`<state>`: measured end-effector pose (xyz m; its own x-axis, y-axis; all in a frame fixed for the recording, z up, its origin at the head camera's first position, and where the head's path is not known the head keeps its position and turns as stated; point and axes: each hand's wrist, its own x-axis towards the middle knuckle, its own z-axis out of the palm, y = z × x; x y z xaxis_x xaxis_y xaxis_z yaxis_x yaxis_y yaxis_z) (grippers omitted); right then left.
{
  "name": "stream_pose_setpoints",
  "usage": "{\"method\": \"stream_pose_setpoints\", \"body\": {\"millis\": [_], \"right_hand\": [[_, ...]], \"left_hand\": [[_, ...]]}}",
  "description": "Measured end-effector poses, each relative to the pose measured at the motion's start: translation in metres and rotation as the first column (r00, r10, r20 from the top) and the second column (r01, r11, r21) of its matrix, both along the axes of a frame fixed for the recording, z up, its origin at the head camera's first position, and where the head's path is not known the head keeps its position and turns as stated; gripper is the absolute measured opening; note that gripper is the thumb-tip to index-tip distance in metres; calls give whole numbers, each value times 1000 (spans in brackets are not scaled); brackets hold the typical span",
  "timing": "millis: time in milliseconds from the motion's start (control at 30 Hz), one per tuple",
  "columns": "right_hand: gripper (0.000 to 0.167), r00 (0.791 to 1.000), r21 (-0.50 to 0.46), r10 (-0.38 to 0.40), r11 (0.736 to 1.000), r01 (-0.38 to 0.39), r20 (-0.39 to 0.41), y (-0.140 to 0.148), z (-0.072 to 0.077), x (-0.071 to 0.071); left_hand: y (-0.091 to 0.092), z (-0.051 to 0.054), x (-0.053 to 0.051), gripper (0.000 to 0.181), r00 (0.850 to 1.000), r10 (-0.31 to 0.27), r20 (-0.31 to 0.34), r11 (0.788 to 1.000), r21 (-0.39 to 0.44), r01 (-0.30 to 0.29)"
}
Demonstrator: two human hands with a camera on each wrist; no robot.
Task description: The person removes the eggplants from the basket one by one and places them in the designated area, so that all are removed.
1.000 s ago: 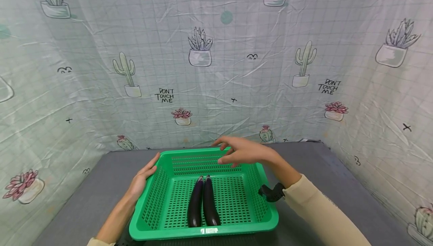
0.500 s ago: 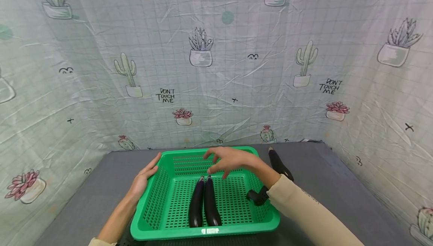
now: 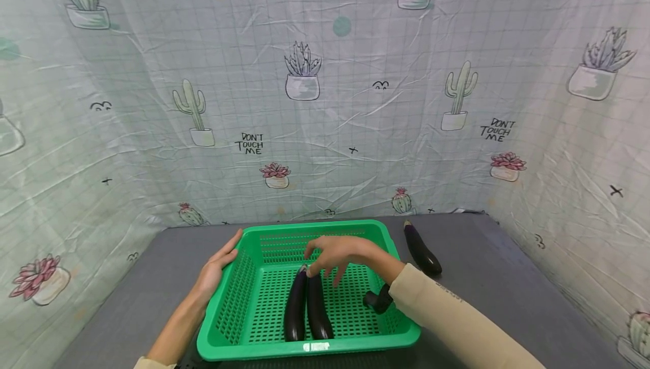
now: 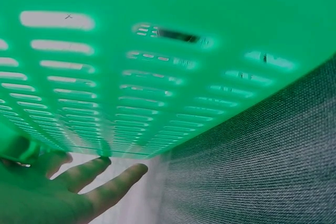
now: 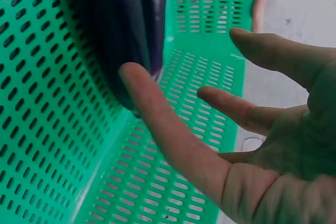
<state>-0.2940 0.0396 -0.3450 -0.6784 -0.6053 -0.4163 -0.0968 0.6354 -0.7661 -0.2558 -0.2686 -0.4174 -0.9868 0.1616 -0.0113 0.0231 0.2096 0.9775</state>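
Two dark purple eggplants, a left one (image 3: 295, 310) and a right one (image 3: 317, 310), lie side by side in a green slotted basket (image 3: 304, 350). My right hand (image 3: 337, 253) hovers over their far ends, fingers spread and bent downward, holding nothing; it hides the tip of the right eggplant. In the right wrist view that hand (image 5: 273, 124) is spread near the eggplants (image 5: 118, 24), and contact cannot be told. My left hand (image 3: 210, 276) rests with straight fingers along the basket's left outer side; the left wrist view shows the hand (image 4: 79, 192) beside the slotted wall (image 4: 115, 85).
Another eggplant (image 3: 421, 249) lies on the grey table (image 3: 487, 279) to the right of the basket. A pale cloth (image 3: 350, 115) printed with cacti hangs behind and on both sides. A black wrist device (image 3: 378, 300) hangs under my right wrist, over the basket.
My right hand has moved left and down from the basket's back right toward the eggplants. The eggplant right of the basket, hidden at first by that arm, now shows. My left hand stays put.
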Motion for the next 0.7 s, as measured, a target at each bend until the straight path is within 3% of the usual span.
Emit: {"method": "stream_pose_setpoints", "body": {"millis": [200,700], "right_hand": [[48,999,62,2,998,-4,35,-7,-6,0],[39,991,138,15,990,-34,133,-14,-19,-3]], "left_hand": [[1,0,-1,58,1000,-16,3,999,41,16],[0,0,-2,58,1000,-16,-21,1000,4,16]]}}
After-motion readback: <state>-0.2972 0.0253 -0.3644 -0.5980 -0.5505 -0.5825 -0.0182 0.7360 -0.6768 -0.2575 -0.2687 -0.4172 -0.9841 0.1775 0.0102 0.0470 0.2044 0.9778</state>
